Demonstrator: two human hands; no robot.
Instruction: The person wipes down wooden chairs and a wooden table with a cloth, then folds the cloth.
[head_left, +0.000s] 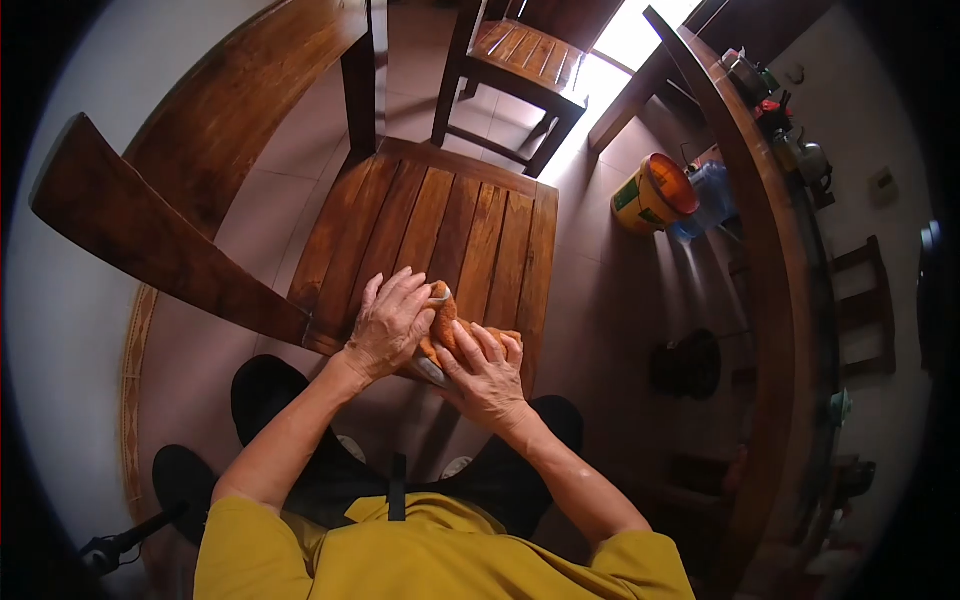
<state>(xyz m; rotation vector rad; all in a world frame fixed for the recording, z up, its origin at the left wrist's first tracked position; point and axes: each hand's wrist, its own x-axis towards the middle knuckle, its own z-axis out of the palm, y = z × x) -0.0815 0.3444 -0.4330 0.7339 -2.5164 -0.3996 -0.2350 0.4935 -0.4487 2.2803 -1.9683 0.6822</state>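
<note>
An orange cloth [447, 325] with a pale edge lies bunched at the near edge of a slatted wooden chair seat [425, 215]. My left hand [388, 325] rests against the cloth's left side, its fingers pressed together and pointing away from me. On the cloth's right part lies my right hand [484, 375], its fingers a little apart and bent over the fabric. Both hands touch the cloth, and they are close to each other. The palms and the cloth beneath them are hidden.
The chair's curved backrest [240, 95] rises at the left. Another wooden chair [520, 75] stands beyond the seat. A yellow bucket [640, 203] and a blue bottle [712, 195] are on the floor at right, near a long dark table [765, 230] bearing kettles.
</note>
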